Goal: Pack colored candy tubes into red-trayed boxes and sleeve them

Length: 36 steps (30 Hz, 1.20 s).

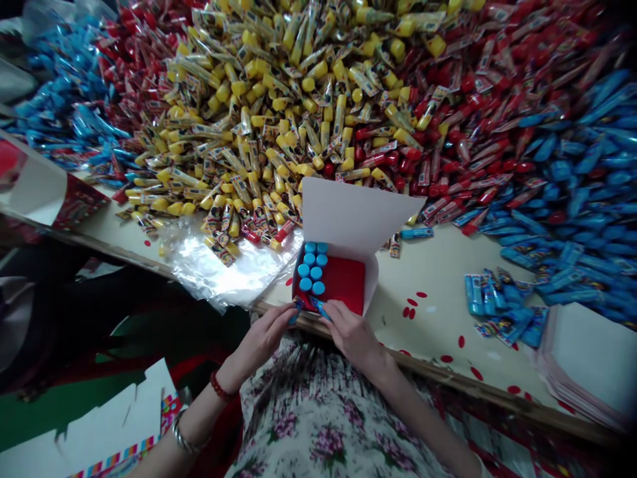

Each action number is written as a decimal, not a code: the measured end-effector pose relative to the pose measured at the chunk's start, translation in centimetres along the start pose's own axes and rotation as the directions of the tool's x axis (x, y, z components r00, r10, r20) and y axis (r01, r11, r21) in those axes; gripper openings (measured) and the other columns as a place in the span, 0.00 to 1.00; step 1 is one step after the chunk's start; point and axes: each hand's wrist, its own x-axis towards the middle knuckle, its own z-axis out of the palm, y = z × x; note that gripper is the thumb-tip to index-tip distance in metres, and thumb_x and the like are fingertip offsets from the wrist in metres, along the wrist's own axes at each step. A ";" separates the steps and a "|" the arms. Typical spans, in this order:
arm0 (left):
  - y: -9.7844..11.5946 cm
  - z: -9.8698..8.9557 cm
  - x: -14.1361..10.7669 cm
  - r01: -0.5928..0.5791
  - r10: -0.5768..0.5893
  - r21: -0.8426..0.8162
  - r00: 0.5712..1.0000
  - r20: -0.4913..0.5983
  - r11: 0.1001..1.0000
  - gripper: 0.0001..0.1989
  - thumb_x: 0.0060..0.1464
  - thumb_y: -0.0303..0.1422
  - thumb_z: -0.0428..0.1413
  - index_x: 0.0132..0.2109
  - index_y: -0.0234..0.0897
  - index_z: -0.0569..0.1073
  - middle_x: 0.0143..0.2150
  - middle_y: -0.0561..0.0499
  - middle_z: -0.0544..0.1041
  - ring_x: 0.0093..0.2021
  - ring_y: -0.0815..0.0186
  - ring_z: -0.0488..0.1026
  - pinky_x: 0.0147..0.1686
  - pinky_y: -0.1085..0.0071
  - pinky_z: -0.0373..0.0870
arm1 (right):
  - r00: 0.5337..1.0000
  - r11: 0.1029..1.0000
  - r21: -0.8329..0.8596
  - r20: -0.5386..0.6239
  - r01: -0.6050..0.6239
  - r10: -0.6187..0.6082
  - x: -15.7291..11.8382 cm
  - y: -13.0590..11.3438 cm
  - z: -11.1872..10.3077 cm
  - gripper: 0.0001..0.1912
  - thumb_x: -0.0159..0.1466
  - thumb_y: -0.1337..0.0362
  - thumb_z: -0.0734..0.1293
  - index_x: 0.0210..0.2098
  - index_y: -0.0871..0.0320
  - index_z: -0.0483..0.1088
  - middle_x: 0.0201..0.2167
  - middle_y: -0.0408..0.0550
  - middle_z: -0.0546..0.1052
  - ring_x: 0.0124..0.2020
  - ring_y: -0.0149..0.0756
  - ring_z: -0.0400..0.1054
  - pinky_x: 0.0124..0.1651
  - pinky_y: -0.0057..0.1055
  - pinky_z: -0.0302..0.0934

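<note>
At the near edge of the long, cream-coloured surface sits an open cardboard box with a deep-red inside, its white lid raised at the far side. Eight round, bright-blue caps stand upright in pairs along the box's left part; the red area to their right lies bare. At the box's near wall I see the person's left hand, fingers pinched on a small blue wrapped tube. Just beside it, the right hand grips a slim blue packet in its fingers, close over the box's near edge. Left of the box spreads a crumpled sheet of clear plastic. Behind the box rises a great heap of yellow-capped, clear-wrapped tubes, with red-capped tubes heaped behind it to the right. Well to the box's right lie a small cluster of shiny blue packets and, nearer the person, a stack of flat white card.
</note>
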 end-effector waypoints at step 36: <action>0.9 -4.9 4.3 -0.186 0.159 -0.003 0.831 0.533 0.983 0.14 0.63 0.26 0.44 0.44 0.37 0.73 0.53 0.47 0.74 0.60 0.63 0.64 0.58 0.64 0.66 | 0.983 0.987 0.081 0.131 -0.141 0.130 1.1 -0.7 -1.7 0.09 0.66 0.70 0.60 0.45 0.57 0.67 0.40 0.49 0.73 0.43 0.35 0.70 0.45 0.30 0.66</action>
